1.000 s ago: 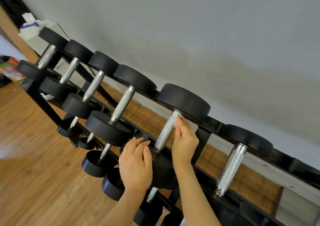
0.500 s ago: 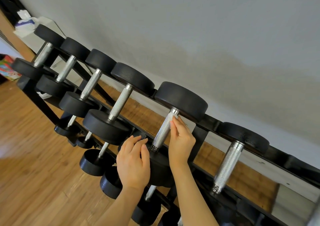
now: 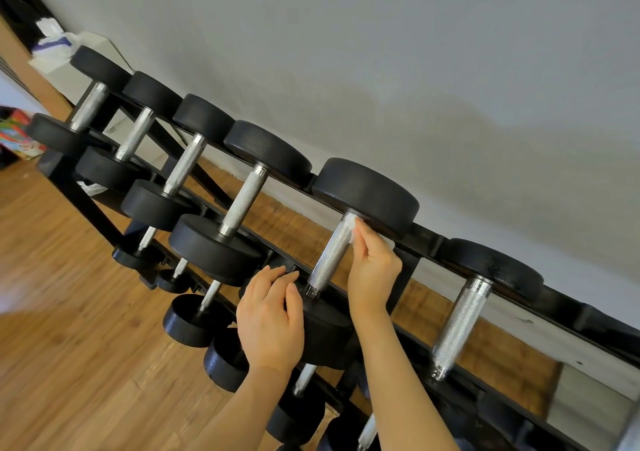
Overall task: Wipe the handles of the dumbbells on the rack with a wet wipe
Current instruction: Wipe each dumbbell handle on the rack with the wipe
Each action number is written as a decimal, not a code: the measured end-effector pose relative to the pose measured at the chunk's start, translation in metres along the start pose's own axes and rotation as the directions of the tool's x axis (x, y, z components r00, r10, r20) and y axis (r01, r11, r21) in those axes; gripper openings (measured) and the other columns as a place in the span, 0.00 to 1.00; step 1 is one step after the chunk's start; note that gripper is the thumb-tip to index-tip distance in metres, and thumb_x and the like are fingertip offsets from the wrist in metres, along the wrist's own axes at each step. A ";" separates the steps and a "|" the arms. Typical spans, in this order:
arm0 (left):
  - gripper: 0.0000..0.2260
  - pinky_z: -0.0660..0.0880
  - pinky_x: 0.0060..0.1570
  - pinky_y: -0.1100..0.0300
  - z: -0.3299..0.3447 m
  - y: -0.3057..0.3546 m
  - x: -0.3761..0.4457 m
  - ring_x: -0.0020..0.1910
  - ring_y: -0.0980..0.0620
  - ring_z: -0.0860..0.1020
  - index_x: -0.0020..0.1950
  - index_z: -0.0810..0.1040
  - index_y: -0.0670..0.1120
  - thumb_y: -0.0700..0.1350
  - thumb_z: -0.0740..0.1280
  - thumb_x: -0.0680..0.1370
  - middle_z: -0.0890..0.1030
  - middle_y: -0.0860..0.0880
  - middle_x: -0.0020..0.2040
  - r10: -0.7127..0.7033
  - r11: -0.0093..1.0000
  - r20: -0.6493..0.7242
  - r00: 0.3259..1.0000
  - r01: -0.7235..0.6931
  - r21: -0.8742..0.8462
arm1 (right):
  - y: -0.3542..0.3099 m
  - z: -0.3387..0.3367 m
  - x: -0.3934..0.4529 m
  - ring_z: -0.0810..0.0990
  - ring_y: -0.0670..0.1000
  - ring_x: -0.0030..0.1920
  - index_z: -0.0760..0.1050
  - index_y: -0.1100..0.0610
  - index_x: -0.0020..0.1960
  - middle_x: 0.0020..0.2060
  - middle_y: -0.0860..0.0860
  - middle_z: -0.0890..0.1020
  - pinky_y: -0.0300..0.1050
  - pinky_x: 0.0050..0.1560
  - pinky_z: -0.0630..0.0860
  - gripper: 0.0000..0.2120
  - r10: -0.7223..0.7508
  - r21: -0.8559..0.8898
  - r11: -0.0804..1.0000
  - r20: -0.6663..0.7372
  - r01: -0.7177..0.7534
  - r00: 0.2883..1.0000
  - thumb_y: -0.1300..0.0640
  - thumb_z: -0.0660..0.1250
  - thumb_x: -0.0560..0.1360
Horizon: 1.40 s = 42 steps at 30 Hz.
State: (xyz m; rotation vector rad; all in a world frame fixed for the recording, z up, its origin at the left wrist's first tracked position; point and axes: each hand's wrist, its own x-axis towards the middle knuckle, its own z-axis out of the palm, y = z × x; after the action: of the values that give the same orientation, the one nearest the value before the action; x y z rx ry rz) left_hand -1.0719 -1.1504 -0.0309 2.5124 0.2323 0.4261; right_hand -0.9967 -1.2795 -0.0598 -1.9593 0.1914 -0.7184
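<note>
Right hand (image 3: 373, 270) raised along the right side of the knurled silver handle (image 3: 331, 252) of the fifth dumbbell on the top row of the rack (image 3: 427, 237), forearm coming up from the bottom edge, wrist nearly straight. Fingertips (image 3: 360, 230) pointing up toward the far black head (image 3: 367, 191), grip pinching a small white wet wipe (image 3: 351, 225) and pressing it against the top end of the handle, just under that head. Most of the wipe hidden behind the fingers; only a crumpled white bit showing.

Left hand (image 3: 270, 319) lower and to the left, back of the hand toward the camera, fingers loosely bent and laid over the near black head (image 3: 329, 336) of the same dumbbell, thumb up beside the lower end of the handle. Grip resting there rather than clenched, holding nothing loose.

Four more dumbbells lined up to the left on the same row, one more silver handle (image 3: 460, 326) to the right, well apart from the right hand. Smaller dumbbells on the lower row beneath the arms. Grey wall (image 3: 415, 52) behind the rack, wooden floor (image 3: 69, 329) below, white tissues (image 3: 52, 47) at the far left end.
</note>
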 end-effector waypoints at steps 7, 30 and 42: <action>0.22 0.66 0.65 0.54 0.000 0.001 0.000 0.66 0.50 0.74 0.55 0.84 0.46 0.53 0.53 0.80 0.82 0.50 0.57 0.001 1.000 0.002 1.000 -0.001 0.020 | 0.000 0.004 -0.022 0.83 0.54 0.54 0.80 0.63 0.59 0.53 0.59 0.83 0.35 0.52 0.77 0.16 -0.009 0.062 0.998 0.078 0.004 0.997 0.56 0.66 0.76; 0.20 0.66 0.64 0.57 -0.002 0.002 0.000 0.65 0.50 0.75 0.57 0.84 0.46 0.51 0.55 0.80 0.82 0.51 0.57 -0.006 1.000 -0.001 1.000 0.006 0.007 | 0.002 -0.017 -0.003 0.86 0.52 0.42 0.78 0.60 0.62 0.45 0.57 0.85 0.43 0.33 0.82 0.21 -0.098 -0.172 0.975 0.238 0.141 0.966 0.47 0.58 0.80; 0.19 0.70 0.63 0.53 -0.003 0.001 -0.002 0.65 0.51 0.75 0.57 0.84 0.48 0.52 0.55 0.80 0.82 0.53 0.57 -0.019 1.000 0.007 1.000 0.019 -0.015 | 0.009 -0.036 0.033 0.81 0.50 0.38 0.79 0.61 0.61 0.39 0.54 0.83 0.41 0.32 0.78 0.18 -0.390 -0.290 0.745 0.542 0.600 0.745 0.52 0.63 0.78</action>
State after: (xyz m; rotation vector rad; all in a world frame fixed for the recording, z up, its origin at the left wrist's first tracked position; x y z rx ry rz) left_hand -1.0745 -1.1500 -0.0286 2.4946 0.2495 0.4095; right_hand -0.9889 -1.3255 -0.0425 -2.6170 -0.5479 -0.5614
